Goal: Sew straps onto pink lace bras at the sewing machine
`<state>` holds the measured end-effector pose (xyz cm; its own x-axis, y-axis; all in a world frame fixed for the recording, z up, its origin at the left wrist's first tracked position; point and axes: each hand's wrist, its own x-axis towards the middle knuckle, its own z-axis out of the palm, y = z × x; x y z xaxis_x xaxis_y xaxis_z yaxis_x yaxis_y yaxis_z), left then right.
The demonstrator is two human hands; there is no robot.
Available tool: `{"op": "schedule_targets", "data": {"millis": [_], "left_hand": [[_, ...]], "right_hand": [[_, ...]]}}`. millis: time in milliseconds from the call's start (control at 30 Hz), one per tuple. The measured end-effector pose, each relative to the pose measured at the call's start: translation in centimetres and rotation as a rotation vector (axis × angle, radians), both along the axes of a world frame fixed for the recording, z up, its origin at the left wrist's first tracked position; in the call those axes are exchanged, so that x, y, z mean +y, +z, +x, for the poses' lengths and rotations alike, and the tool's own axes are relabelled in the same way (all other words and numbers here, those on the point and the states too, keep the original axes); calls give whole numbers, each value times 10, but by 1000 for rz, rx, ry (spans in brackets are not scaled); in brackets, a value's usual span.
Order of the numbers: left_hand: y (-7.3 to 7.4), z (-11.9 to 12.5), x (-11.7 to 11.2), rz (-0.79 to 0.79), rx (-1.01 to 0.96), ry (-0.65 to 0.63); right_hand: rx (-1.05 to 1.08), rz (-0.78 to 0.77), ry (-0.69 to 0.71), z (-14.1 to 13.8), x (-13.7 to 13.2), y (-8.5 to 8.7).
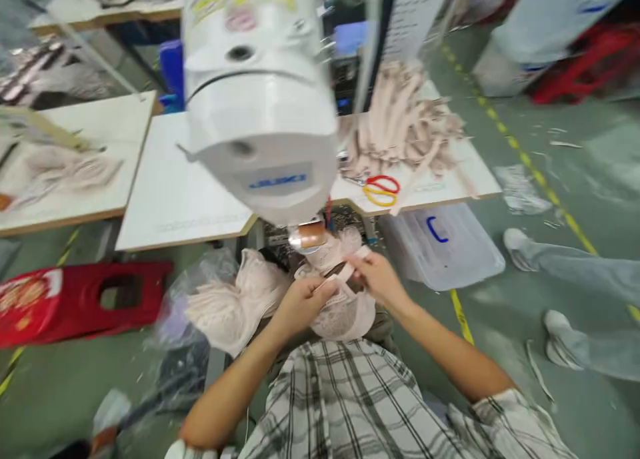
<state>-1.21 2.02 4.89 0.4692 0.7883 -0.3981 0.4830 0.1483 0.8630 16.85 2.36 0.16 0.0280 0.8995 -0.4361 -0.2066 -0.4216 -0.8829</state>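
Note:
Between my two hands a pale pink strap (345,272) is held taut, just in front of the white sewing machine (265,119). My left hand (306,304) pinches its near end, and my right hand (376,277) grips it close to the far end. The strap belongs with a beige lace bra (345,315), whose cups hang over my lap below the hands. More lace (340,245) lies under the machine's head. To the left of my left hand a stack of beige bra cups (235,305) rests beside the machine. Both hands' fingers are closed.
Scissors with red and yellow handles (381,191) lie on the white table by a heap of beige straps (405,125). Below is a clear plastic bin (445,245). A red stool (85,299) stands left. Another person's legs (580,265) show at right.

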Motion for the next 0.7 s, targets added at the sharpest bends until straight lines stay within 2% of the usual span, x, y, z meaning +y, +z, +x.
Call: {"op": "schedule_targets", "data": {"millis": [33,100,167,233,333,433,500,600,700], "left_hand": [[0,-3,2,-13,-26,34],[-2,-10,4,0,-73,75],[-5,-14,4,43,-85,94],[-10,-17,4,74,-87,94],[-16,-16,5,114,-86,92],[-18,-14,6,200,-69,76],[-18,-14,7,278,-49,50],[-17,-17,7,359,-55,18],[-21,-18,2,428,-138,37]], "right_hand": [[40,-25,-4,6,4,-7],[190,-86,11,20,8,-9],[254,-126,101,35,9,-1],[213,-118,248,43,7,11],[65,27,452,38,5,23],[-90,240,584,22,6,29],[-175,330,609,10,7,31],[-265,412,561,-2,8,34],[-210,421,496,-7,6,34]]}}
